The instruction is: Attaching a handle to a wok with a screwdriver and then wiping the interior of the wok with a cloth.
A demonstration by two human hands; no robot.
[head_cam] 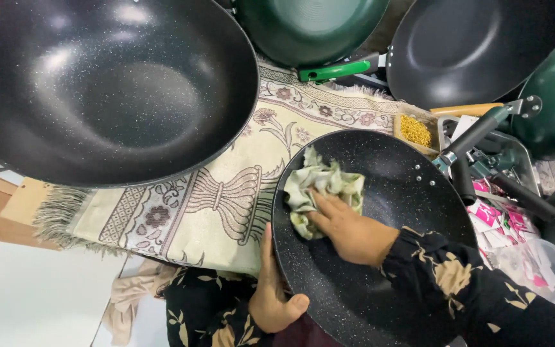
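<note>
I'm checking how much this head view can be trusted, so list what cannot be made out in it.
- Right hand palm and the cloth beneath it: hidden by the hand itself.
- Left hand fingers: behind the rim of the speckled black pan.
- Large black wok: left and top cut by the frame, handle unseen.
- Small packets in the metal tray: too small and cluttered to identify.

Glossy speckled black pan, crumpled soft green cloth.
</note>
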